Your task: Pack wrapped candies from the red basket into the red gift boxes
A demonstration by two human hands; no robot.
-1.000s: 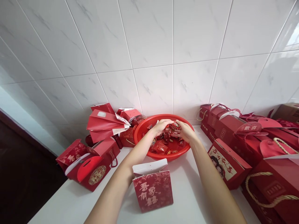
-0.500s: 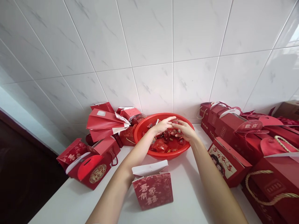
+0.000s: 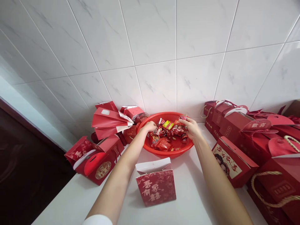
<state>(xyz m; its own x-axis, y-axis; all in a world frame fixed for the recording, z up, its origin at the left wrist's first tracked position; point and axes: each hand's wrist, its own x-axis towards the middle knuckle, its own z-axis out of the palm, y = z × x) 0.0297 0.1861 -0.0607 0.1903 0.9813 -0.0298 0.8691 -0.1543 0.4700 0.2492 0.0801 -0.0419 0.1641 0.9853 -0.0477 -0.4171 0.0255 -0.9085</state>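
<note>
A red plastic basket (image 3: 174,154) stands by the wall with wrapped candies (image 3: 161,132) in it, among them a yellow packet (image 3: 168,125). My left hand (image 3: 150,126) reaches over the basket's left side, its fingers curled down at the candies; what they pinch, if anything, is hidden. Over the right side, my right hand (image 3: 191,127) has its thumb and fingers bent around a small pink-red packet (image 3: 183,117). Nearer to me, between my forearms, an open red gift box (image 3: 156,188) stands upright with its white inner flap raised.
Several red gift boxes with rope handles (image 3: 276,184) crowd the right side of the white table (image 3: 185,206). At the left stand more boxes (image 3: 98,167) and a stack of folded red cartons (image 3: 107,122). A tiled wall (image 3: 154,84) rises behind.
My hands have moved apart, the left to the basket's left side and the right to its right side. The yellow packet now shows between them. The view has shifted slightly.
</note>
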